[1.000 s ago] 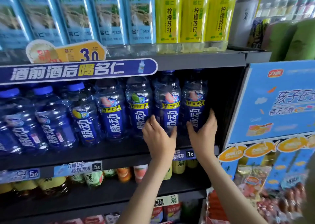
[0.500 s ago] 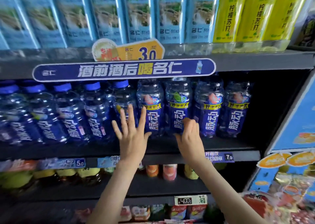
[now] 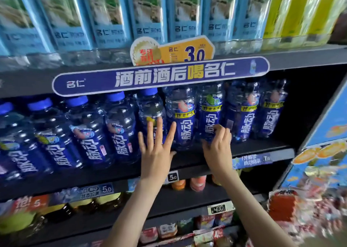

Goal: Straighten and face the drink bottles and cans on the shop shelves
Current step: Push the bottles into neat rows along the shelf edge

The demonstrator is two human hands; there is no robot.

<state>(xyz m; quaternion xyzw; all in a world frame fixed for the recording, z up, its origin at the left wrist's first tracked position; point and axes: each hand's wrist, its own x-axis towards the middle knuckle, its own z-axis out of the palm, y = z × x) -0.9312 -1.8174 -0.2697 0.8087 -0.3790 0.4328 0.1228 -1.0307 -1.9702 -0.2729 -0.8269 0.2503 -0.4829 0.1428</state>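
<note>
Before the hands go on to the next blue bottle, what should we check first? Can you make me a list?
1. The right hand grips the dark blue plastic bottle with the green fruit label: ok, its fingers curl round it.
2. That bottle's big white name faces front: ok.
3. That bottle stands straight on the black shelf: ok, it looks upright.
4. The left hand is free: ok, it is open and spread, holding nothing.
5. The blue-capped bottle behind the left hand faces front: cannot tell, the hand covers most of its label.
</note>
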